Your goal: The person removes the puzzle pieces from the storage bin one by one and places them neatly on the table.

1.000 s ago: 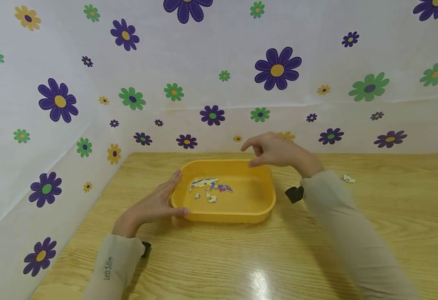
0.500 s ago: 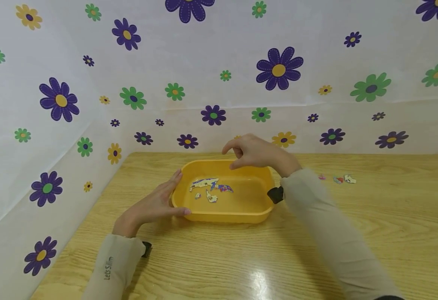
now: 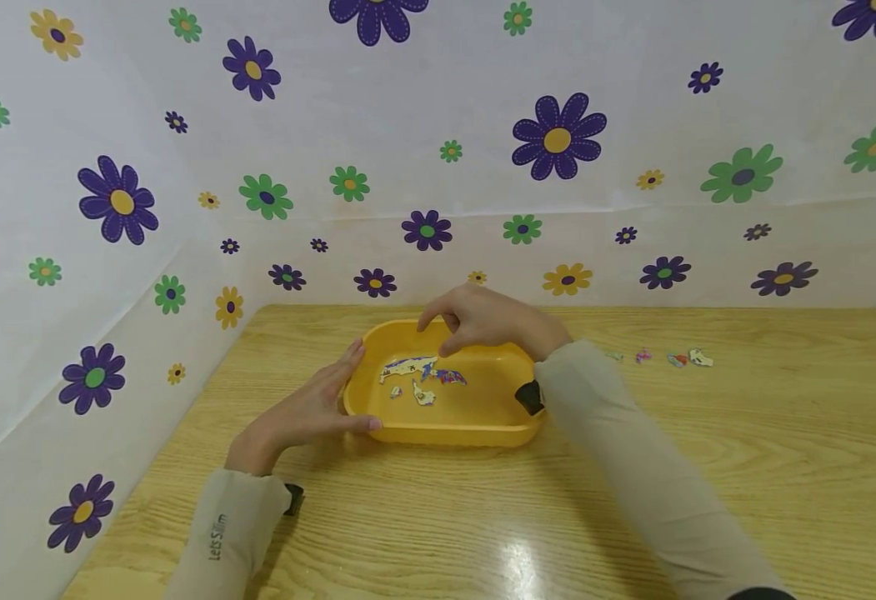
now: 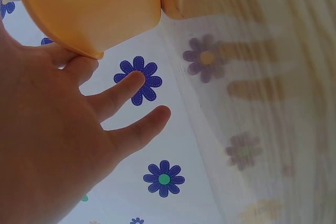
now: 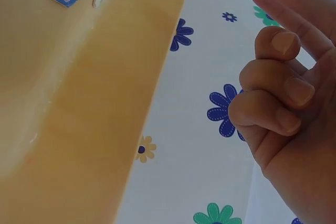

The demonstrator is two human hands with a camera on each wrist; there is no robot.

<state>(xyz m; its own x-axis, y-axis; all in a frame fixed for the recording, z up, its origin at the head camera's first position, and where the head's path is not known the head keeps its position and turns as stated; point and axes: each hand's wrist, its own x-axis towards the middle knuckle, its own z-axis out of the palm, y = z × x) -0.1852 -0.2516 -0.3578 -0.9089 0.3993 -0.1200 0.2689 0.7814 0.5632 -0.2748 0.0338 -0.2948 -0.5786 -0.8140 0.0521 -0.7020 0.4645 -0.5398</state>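
A yellow plastic tray (image 3: 445, 433) lies on the wooden table. Several flat, irregular printed pieces are inside it, among them a long whitish one (image 3: 407, 367) and a blue-and-red one (image 3: 451, 377). At the tray's left end my left hand (image 3: 310, 410) rests against the rim, its thumb along the near edge and its fingers along the far left side. Some of those fingers spread free in the left wrist view. Over the tray's back part hovers my right hand (image 3: 478, 321), thumb and index finger apart with nothing between them. Its other fingers are bent in the right wrist view.
To the right of the tray, more small pieces lie in a row on the table, including a pink one (image 3: 643, 356), a red-and-blue one (image 3: 677, 360) and a whitish one (image 3: 700, 358). A flower-printed sheet (image 3: 377, 150) rises behind the table and on the left.
My right hand has moved left and slightly down, from the tray's back right corner to above its interior. More table pieces show behind the sleeve. My left hand and the tray stay put.
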